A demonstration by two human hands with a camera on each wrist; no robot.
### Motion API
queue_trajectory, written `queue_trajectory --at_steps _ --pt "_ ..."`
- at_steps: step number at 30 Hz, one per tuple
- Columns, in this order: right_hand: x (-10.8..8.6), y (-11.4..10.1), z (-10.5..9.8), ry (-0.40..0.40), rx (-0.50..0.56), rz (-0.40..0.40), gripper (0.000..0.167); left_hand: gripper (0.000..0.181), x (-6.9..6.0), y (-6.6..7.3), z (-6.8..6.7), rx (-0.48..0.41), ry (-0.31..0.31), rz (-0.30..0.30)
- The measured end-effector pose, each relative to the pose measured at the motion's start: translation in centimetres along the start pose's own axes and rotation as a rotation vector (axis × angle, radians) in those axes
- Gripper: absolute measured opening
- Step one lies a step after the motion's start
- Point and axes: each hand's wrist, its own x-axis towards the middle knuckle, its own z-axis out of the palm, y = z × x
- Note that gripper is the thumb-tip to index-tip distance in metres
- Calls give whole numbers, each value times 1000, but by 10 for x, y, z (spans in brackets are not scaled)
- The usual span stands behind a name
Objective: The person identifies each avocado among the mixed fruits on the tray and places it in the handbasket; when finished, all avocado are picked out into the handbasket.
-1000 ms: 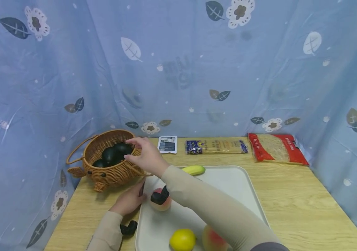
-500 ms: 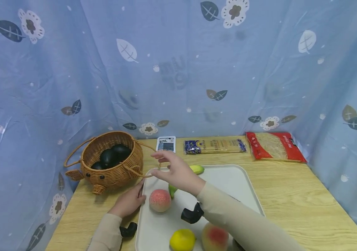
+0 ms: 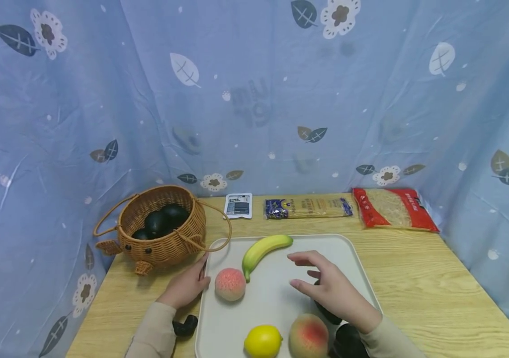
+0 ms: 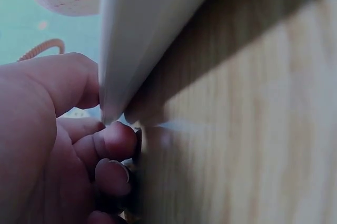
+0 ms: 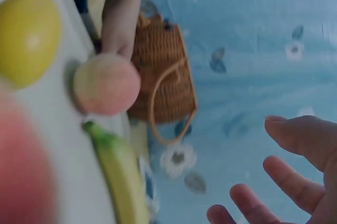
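My left hand grips the left edge of a pale tray; in the left wrist view the thumb lies on the rim's inner side and the curled fingers on its outer side. On the tray are a banana, a small pink peach, a lemon and a larger peach. Above the tray's right half hovers my right hand, fingers spread and holding nothing. A dark rounded object shows partly beneath it. The wicker basket holds several dark green, smooth, rounded fruits.
Along the back of the table lie a small white packet, a pack of noodles and a red bag. The basket's right handle leans out over the tray's back left corner. A blue curtain hangs behind.
My right hand has moved from the basket's opening, past its handle, rightward and nearer to me over the tray. The banana and small peach are uncovered. My left hand stays at the tray's edge.
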Motion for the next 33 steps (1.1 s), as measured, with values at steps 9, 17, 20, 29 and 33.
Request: queue_trajectory --at_steps 9,17,20,29,33 --pt "-46 38 -6 156 -107 101 45 72 1 -2 -1 4 -14 -19" --pt "-78 65 -1 345 -262 63 45 72 1 -1 -2 -5 -27 -15" --pt "-87 74 -4 322 -239 165 46 72 0 -3 -1 -2 -25 -24" --pt "-105 95 -19 96 -115 326 64 72 -1 -2 -2 23 -9 -3" --pt "-112 104 -24 1 -83 373 75 72 -1 2 -2 1 -15 -7"
